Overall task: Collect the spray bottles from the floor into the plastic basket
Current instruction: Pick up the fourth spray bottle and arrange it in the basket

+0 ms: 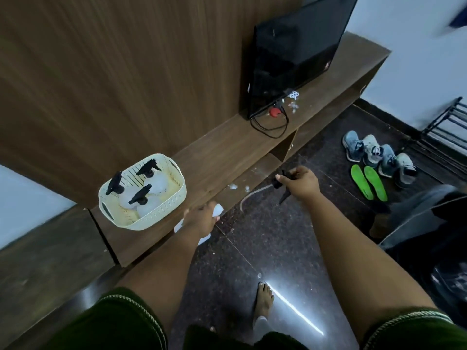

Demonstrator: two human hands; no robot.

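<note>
The left hand [202, 218] grips a white bottle [217, 209]; the right hand [300, 181] holds its black spray head [283, 183], tube dangling. Both look light, probably empty, best held by the neck.

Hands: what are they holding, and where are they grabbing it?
The right hand grips a black spray trigger head, tube dangling. The left hand wraps the body of a white bottle.

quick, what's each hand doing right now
Left hand: closed around a white bottle body.
Right hand: fingers closed on a black spray trigger head, its dip tube hanging free.
</note>
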